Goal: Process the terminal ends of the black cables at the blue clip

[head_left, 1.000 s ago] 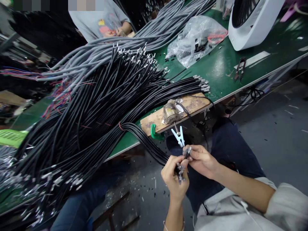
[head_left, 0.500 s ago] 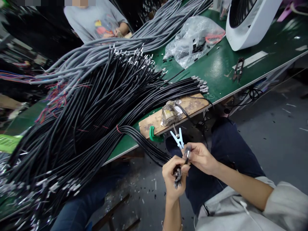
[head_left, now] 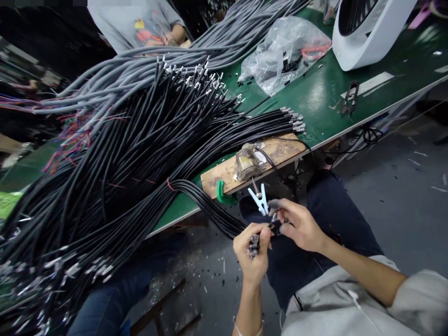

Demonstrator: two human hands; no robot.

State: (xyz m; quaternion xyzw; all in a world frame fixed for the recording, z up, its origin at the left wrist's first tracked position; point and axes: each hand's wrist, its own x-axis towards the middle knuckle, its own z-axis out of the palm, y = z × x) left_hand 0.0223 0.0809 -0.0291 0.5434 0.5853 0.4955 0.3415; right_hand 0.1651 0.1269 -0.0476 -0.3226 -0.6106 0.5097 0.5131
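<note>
No writing is showing legibly. The left hand is gripping a bundle of thin black cables with metal tips, fingers curled shut, while the right hand is pinching one cable end just beside it, below the light blue plastic clip.

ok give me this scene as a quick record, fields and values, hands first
left hand: closed on a bunch of black cable ends
right hand: fingertips at one cable end beside the left thumb
clip: light blue, just above the hands
wooden board: on the green table edge, with a taped lump on it
cable pile: black, across the table
behind: grey cables, plastic bag, white fan
</note>
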